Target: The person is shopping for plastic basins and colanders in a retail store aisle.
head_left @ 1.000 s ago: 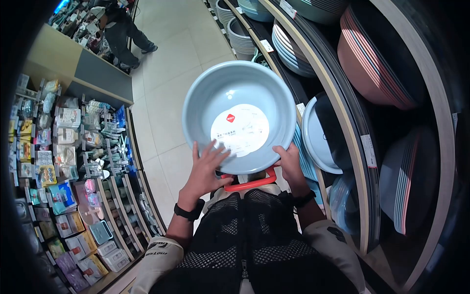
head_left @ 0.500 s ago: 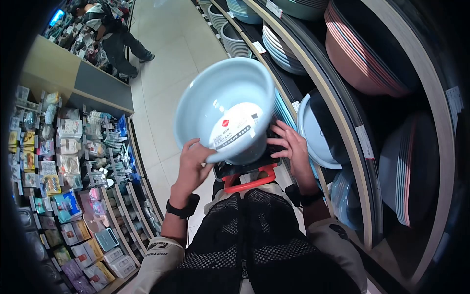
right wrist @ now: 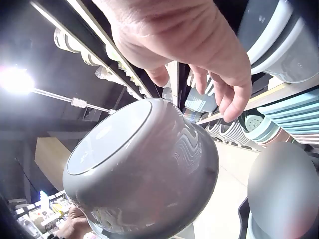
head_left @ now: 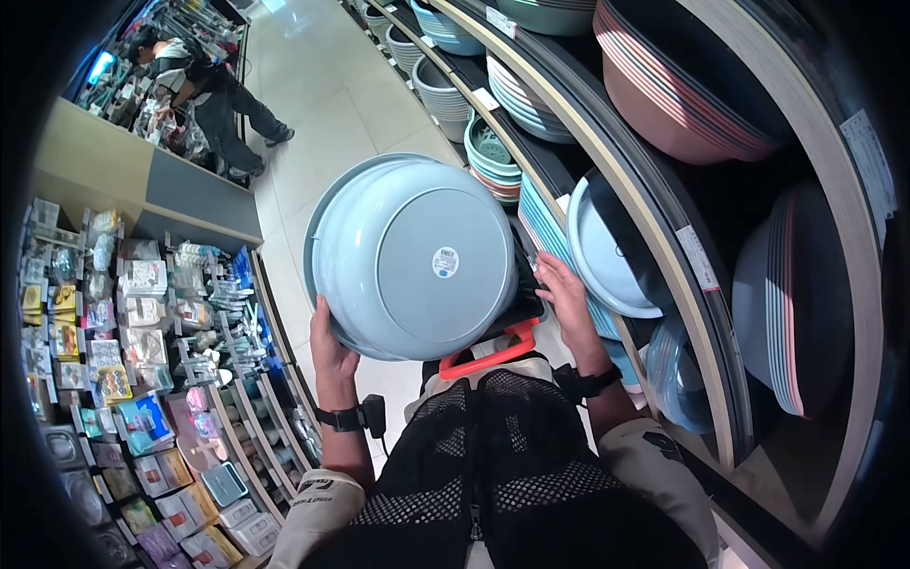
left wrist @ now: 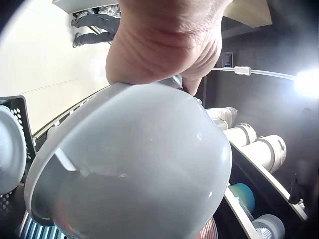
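Observation:
A light blue plastic washbasin [head_left: 379, 275] is tipped over, its flat underside and small round sticker [head_left: 445, 262] facing me in the head view. My left hand [head_left: 332, 351] grips it by the rim at the near left; in the left wrist view that hand [left wrist: 162, 42] reaches over the edge, its fingertips mostly hidden. Apart from the basin, my right hand [head_left: 571, 308] hovers on the right with fingers loosely spread and nothing in them. The right wrist view shows this hand [right wrist: 184, 45] above the basin's wall [right wrist: 164, 164].
Partly behind the basin is a black shopping basket with a red handle [head_left: 488, 351]. Shelves on the right carry stacked basins [head_left: 682, 95] and grey buckets [head_left: 443, 90]. Packaged goods [head_left: 147, 322] hang along the left. Up the tiled aisle [head_left: 322, 95] a person [head_left: 223, 109] bends over a display.
The basin has turned from its inside facing me to its underside facing me, and shifted left. My right hand has let go of its rim; my left hand has taken hold at the left.

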